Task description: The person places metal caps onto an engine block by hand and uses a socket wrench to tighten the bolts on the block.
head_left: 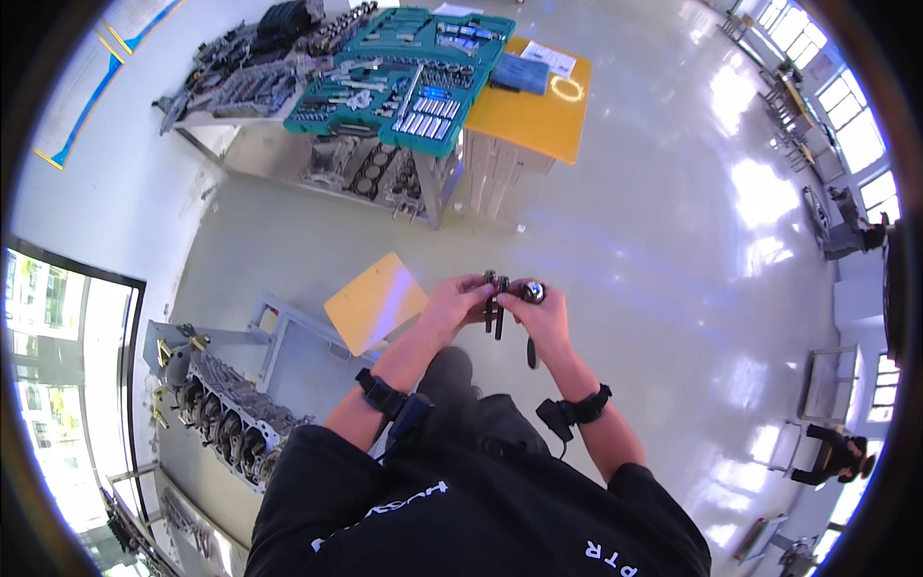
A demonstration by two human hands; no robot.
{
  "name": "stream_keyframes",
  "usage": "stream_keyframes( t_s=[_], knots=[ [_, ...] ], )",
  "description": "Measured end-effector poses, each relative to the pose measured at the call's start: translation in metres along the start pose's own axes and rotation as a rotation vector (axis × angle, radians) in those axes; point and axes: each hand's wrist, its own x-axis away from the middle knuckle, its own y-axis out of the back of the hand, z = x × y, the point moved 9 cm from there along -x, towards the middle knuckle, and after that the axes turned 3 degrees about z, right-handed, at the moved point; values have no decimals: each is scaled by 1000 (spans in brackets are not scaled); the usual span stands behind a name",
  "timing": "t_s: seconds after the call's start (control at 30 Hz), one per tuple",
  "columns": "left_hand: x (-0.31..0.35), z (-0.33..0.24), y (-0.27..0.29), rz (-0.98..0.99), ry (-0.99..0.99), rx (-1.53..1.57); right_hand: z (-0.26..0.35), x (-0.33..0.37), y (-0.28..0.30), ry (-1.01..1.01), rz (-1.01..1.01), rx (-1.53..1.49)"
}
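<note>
In front of my body, two dark long bolts (500,317) hang upright side by side between my hands, heads up. The fingers of my left hand (459,306) are closed on the bolts. My right hand (546,319) is closed round a ratchet wrench (534,354), whose shiny round head shows on top and whose dark handle points down below the palm. The right thumb and fingertips also reach the nearer bolt. Exactly how the right fingers meet that bolt is partly hidden.
An engine block (231,413) sits on a grey stand (279,337) with a yellow board (375,303) at left. Ahead, a green socket-tool case (423,72) lies open on a metal bench beside a yellow-topped cabinet (538,125). At far right is another person (835,457).
</note>
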Motion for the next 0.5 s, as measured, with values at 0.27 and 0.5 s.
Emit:
stream_keyframes(
  t_s=[0.27, 0.5],
  knots=[
    [-135, -20, 14, -31, 50, 148, -1, -149, 31, -29, 8, 195],
    [-294, -24, 14, -51, 149, 400, -17, -303, 87, -8, 113, 393]
  ],
)
